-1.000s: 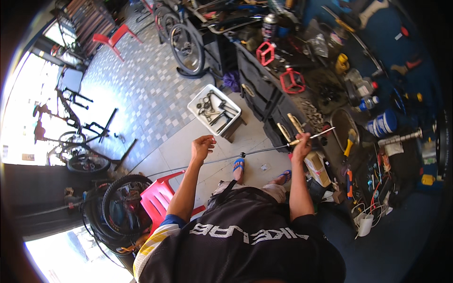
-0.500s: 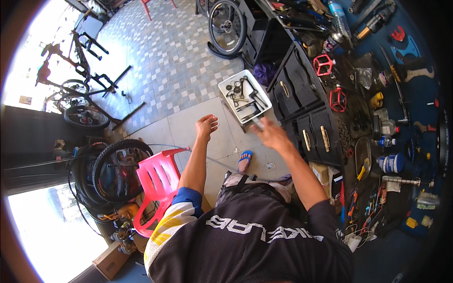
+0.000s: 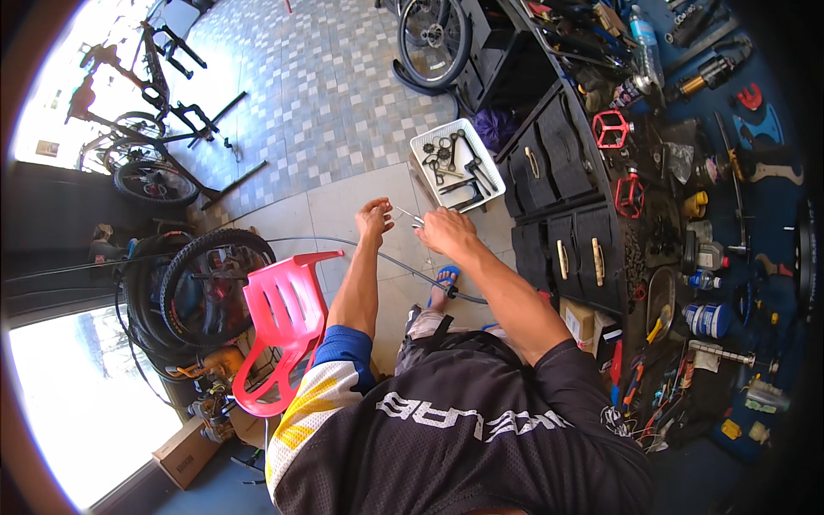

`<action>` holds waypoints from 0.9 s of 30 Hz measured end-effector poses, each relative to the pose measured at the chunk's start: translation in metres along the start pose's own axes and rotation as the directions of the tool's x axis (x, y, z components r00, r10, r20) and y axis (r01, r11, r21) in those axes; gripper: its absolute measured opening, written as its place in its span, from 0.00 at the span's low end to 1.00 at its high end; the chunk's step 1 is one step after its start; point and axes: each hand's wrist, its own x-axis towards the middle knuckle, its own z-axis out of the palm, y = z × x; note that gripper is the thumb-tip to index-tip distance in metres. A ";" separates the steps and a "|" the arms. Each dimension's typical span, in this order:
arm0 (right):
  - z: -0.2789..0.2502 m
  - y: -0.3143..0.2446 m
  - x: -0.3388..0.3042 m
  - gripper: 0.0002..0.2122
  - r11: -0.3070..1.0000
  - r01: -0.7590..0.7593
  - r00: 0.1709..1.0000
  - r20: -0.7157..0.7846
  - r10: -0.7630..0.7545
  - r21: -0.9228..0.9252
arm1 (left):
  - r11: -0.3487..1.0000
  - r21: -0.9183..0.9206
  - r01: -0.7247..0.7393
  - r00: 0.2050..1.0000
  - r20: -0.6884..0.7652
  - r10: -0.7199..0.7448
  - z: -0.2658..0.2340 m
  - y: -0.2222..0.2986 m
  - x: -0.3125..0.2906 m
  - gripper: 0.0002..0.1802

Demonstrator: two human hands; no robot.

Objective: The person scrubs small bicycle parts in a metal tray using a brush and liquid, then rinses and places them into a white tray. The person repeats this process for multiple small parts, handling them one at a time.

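Observation:
My left hand is closed in a pinch in front of me; whatever it holds is too small to make out. Just to its right, my right hand grips a thin metal tool whose slim end points at the left fingertips. I cannot tell whether tip and fingers touch. Beyond the right hand stands a white plastic basket holding dark crank arms, rings and other bike parts.
A pink plastic chair and tyres are at my left. A dark hose crosses ahead of my body. On my right runs a black drawer cabinet, its bench crowded with tools and red pedals. Bike frames stand far left.
My right hand has moved left and slightly nearer, bringing the thin metal tool up to my left hand. The left hand has hardly moved. The view has shifted a little.

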 end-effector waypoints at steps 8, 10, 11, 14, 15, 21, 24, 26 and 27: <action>-0.007 0.003 -0.003 0.18 0.998 -0.013 0.996 0.087 0.008 0.054 | 0.988 -0.156 -0.005 0.992 0.122 0.024 -0.003 0.002 0.010 0.12; -0.010 0.004 -0.007 0.18 0.999 -0.017 0.998 0.065 0.014 0.043 | 0.988 -0.125 -0.087 0.990 0.098 0.099 0.004 0.001 0.006 0.12; -0.012 0.004 -0.008 0.17 0.999 -0.013 0.998 0.054 0.011 0.034 | 0.985 -0.112 -0.130 0.987 0.082 0.140 0.005 0.000 0.006 0.12; -0.016 0.004 -0.008 0.17 0.997 -0.019 0.999 0.051 0.015 0.073 | 0.991 -0.030 -0.130 0.987 0.096 0.132 0.007 0.004 0.015 0.13; -0.017 0.005 -0.009 0.17 0.997 -0.033 0.998 0.052 0.030 0.068 | 0.991 -0.039 -0.125 0.986 0.104 0.129 0.007 0.003 0.015 0.13; -0.022 0.014 -0.008 0.16 0.998 -0.057 0.998 0.034 0.055 0.031 | 0.995 -0.012 -0.095 0.989 0.112 0.096 0.020 0.006 0.008 0.12; -0.019 0.024 -0.007 0.17 0.995 -0.065 0.997 0.047 0.061 0.082 | 0.998 0.013 -0.069 0.990 0.122 0.067 0.026 -0.001 0.011 0.12; -0.015 0.037 -0.014 0.17 0.989 -0.076 0.996 0.062 0.069 0.124 | 0.999 0.027 -0.025 0.989 0.145 0.020 0.027 -0.008 0.015 0.12; -0.006 0.050 -0.015 0.18 0.984 -0.077 0.997 0.026 0.074 0.160 | 0.995 0.093 -0.035 0.990 0.137 0.021 0.032 -0.012 0.017 0.12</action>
